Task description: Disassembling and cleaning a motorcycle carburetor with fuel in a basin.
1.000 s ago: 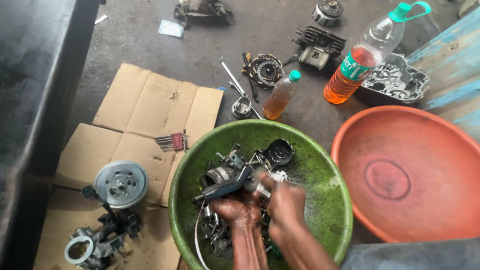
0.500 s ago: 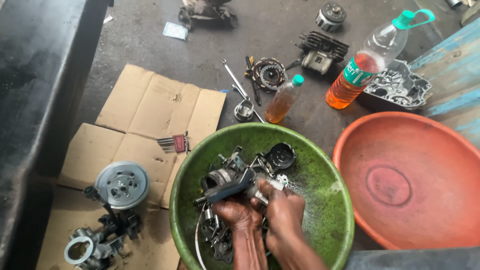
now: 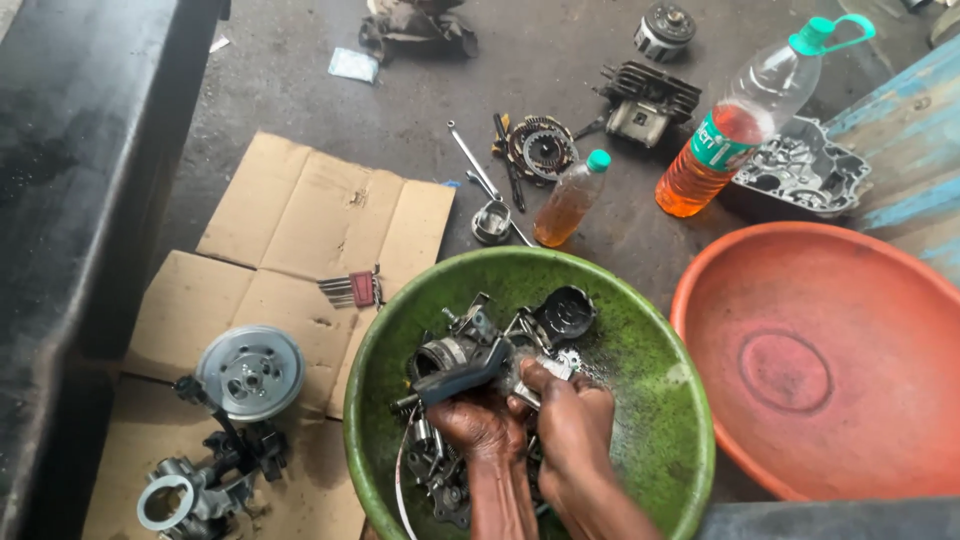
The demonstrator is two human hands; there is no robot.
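While it is gripped over the green basin (image 3: 660, 330), a greasy dark metal part (image 3: 460, 375) (grey, grimy) is clasped by the left hand (image 3: 480, 425) and right hand (image 3: 565, 420).

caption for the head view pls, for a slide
Both hands, left hand and right hand, grip a metal part over a green basin of engine parts.

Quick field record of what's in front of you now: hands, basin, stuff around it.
left hand: grips a dark metal part over the green basin
right hand: on the same part, beside the left
basin contents: oily small engine parts
right of basin: orange basin
behind: two bottles of amber liquid, small and large
left: cardboard with a pulley
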